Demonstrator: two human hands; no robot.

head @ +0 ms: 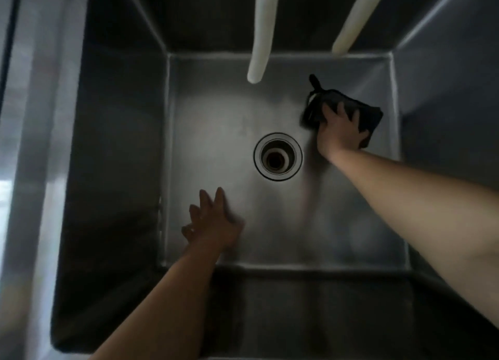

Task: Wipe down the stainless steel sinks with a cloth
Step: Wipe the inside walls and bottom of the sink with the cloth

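Right hand (340,132) is down on the sink floor, fingers spread and pressing a dark, bunched cloth (348,103) flat against the steel, right of the drain and toward the far right corner. Left hand (213,221) is open too, fingers straight, palm seemingly braced on the floor near the left wall; it holds nothing.

The cloth sits inside the deep, square stainless steel sink (113,143), a loose tail of it trailing toward the far wall.

To do this stroke well, I'd say keep the palm weight even over the cloth, work in overlapping passes, and push right into the seams where floor meets walls, since corners likely trap grime. Gather that trailing tail under the hand so it doesn't drag.

Count: two hands, one cloth, one basin in view, one round ringed drain opening (277,157) at the centre, and two pale, tube-like spouts (260,35) hanging in from the far side.
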